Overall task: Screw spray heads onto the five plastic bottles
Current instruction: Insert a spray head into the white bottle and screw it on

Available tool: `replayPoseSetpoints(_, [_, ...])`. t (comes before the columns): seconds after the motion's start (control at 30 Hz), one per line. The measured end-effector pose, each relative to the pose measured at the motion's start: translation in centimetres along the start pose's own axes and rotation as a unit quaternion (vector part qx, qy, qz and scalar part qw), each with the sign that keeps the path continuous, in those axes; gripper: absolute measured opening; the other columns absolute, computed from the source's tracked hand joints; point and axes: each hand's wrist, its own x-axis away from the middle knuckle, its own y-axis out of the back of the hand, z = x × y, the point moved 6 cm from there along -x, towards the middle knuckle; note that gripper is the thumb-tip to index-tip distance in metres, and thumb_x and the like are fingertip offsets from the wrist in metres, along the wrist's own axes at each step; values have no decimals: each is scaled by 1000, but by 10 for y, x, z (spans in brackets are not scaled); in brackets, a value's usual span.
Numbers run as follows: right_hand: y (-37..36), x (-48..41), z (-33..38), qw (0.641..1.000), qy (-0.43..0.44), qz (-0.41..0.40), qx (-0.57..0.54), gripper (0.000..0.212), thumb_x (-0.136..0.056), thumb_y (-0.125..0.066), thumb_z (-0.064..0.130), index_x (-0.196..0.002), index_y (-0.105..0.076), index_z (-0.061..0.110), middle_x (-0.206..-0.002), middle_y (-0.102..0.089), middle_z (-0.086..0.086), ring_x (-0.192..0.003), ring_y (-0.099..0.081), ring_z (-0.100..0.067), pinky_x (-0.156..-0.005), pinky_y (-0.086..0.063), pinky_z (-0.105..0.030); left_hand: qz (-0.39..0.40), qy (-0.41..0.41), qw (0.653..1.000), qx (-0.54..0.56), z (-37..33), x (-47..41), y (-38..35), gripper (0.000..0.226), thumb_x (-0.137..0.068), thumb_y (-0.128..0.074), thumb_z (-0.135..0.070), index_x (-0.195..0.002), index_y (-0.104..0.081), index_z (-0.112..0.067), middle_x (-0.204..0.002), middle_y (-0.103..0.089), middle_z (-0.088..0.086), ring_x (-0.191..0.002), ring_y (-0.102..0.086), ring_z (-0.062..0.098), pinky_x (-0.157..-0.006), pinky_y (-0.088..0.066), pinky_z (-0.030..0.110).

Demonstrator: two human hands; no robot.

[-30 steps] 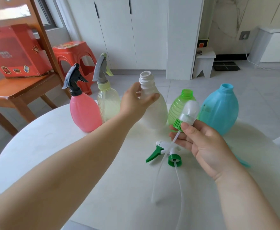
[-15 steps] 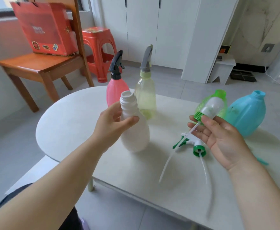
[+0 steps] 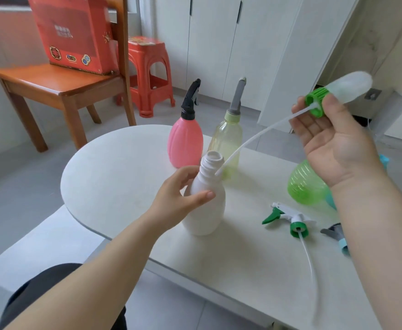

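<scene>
My left hand [image 3: 178, 195] grips the neck of a white bottle [image 3: 206, 210] that stands open-mouthed on the white table [image 3: 114, 172]. My right hand [image 3: 335, 141] holds up a white spray head with a green collar [image 3: 330, 97]; its thin tube slants down and its tip sits just beside the bottle's mouth. Behind stand a pink bottle [image 3: 185, 141] with a black head and a yellow bottle [image 3: 227, 144] with a grey head. A green bottle [image 3: 304, 184] is partly hidden by my right wrist. A blue bottle [image 3: 383, 160] peeks out behind it.
A green-and-white spray head [image 3: 290, 220] with a long tube lies on the table at the right, and a grey-and-blue one [image 3: 336, 236] lies by my right forearm. A wooden chair [image 3: 59, 84] with a red box [image 3: 76, 34] and a red stool [image 3: 150, 72] stand beyond.
My right hand has lifted the spray head up and right, swinging its tube toward the white bottle's mouth. The left hand keeps hold of the bottle, which now stands nearer the table's front.
</scene>
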Motion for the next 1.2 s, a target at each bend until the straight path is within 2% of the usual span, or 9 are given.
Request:
replayPoseSetpoints(0.23, [-17,-8,14,999,29,25,23,13,-88,-47,17,-81,-57,12,-62,-70,5,-69,-67,-8,-77,-55,-22,4,1,1000,14,6,1,-1,37,-52,-68,-49,-87,-55,-46,-95,-63,-24,-96,-58,-5,-86,-46,19])
replayPoseSetpoints(0.33, [-22,-7,15,996,35,45,63,13,-87,-48,14,-79,-58,14,-64,-70,5,-70,-67,-9,-76,-54,-22,6,-2,1000,10,6,1,-2,35,-57,-69,-42,-89,-53,-45,-97,-62,-21,-98,-58,-2,-86,-46,20])
replayPoseSetpoints(0.5, [-41,1,4,982,26,128,139,11,-71,-57,18,-68,-67,19,-70,-72,5,-75,-66,-12,-77,-54,-24,27,18,999,15,7,3,-2,46,-47,-69,-51,-89,-53,-45,-95,-62,-21,-91,-58,-6,-78,-47,12])
replayPoseSetpoints(0.6, [-51,3,-3,972,21,166,163,14,-65,-58,22,-78,-63,18,-72,-73,6,-76,-63,-13,-78,-54,-24,86,47,995,21,10,6,-2,52,-42,-70,-49,-91,-53,-48,-92,-64,-19,-85,-61,-6,-72,-50,14])
replayPoseSetpoints(0.73, [-60,1,-1,961,31,186,200,10,-71,-56,18,-80,-61,16,-71,-72,6,-76,-65,-11,-79,-54,-24,81,47,996,13,11,5,0,49,-42,-70,-49,-88,-54,-49,-89,-65,-19,-84,-62,-5,-70,-51,13])
replayPoseSetpoints(0.9, [-76,0,16,933,43,237,268,17,-65,-60,22,-81,-60,15,-68,-73,8,-75,-67,-9,-76,-54,-22,61,41,997,-10,10,3,-4,46,-47,-74,-42,-87,-52,-49,-88,-63,-21,-79,-59,-11,-65,-46,6])
replayPoseSetpoints(1.03, [-89,6,10,876,17,304,374,17,-67,-64,15,-84,-63,18,-75,-72,8,-85,-67,-12,-79,-55,-23,51,32,998,-34,7,5,-12,44,-49,-73,-40,-85,-50,-48,-87,-61,-20,-76,-56,-14,-61,-41,2])
replayPoseSetpoints(1.1, [-88,10,-5,848,4,314,427,18,-71,-64,8,-86,-63,19,-78,-70,11,-84,-65,-6,-80,-53,-18,45,33,998,-30,7,6,-13,43,-49,-73,-40,-84,-51,-47,-87,-61,-20,-75,-55,-14,-60,-41,1])
replayPoseSetpoints(1.2, [-79,20,-34,834,-29,321,448,23,-73,-64,1,-85,-62,20,-67,-69,20,-73,-63,7,-66,-47,-6,48,33,998,-27,6,6,-12,44,-49,-73,-42,-86,-50,-47,-88,-61,-20,-77,-55,-14,-62,-42,2])
